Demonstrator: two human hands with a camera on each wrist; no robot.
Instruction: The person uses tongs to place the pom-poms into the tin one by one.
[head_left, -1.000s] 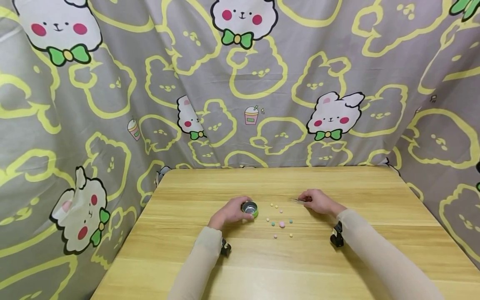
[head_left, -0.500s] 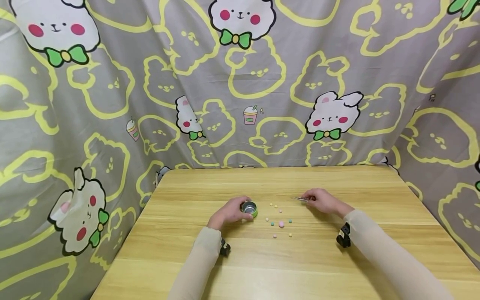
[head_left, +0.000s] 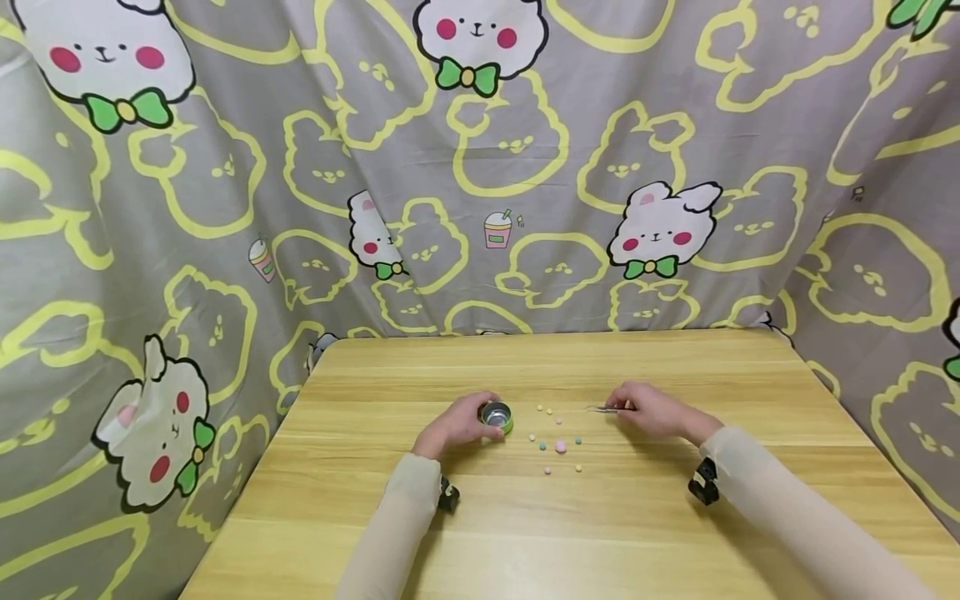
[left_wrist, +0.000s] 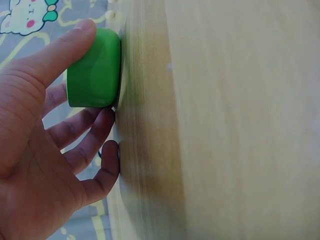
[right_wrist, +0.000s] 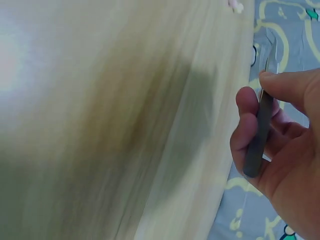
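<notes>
My left hand (head_left: 459, 421) grips a small round green tin (head_left: 497, 418), open at the top with a silvery inside. In the left wrist view the thumb lies along the near side of the tin (left_wrist: 95, 72), which sits on the tabletop. My right hand (head_left: 654, 410) pinches a pair of slim metal tweezers (right_wrist: 259, 135) between thumb and fingers, their bent tips pointing left in the head view. Between the hands lie several small beads: a larger pink bead (head_left: 561, 447), yellow beads (head_left: 549, 412), teal beads (head_left: 578, 440) and paler ones.
The light wooden table (head_left: 480, 533) carries all of this. Behind it and at both sides hangs a grey curtain (head_left: 420, 167) printed with yellow outlines and white cartoon animals. Small black cameras (head_left: 703, 482) are strapped to both wrists.
My right hand has shifted right and a little nearer to me, bringing the tweezers along. The left hand stays on the tin, and the beads lie as before.
</notes>
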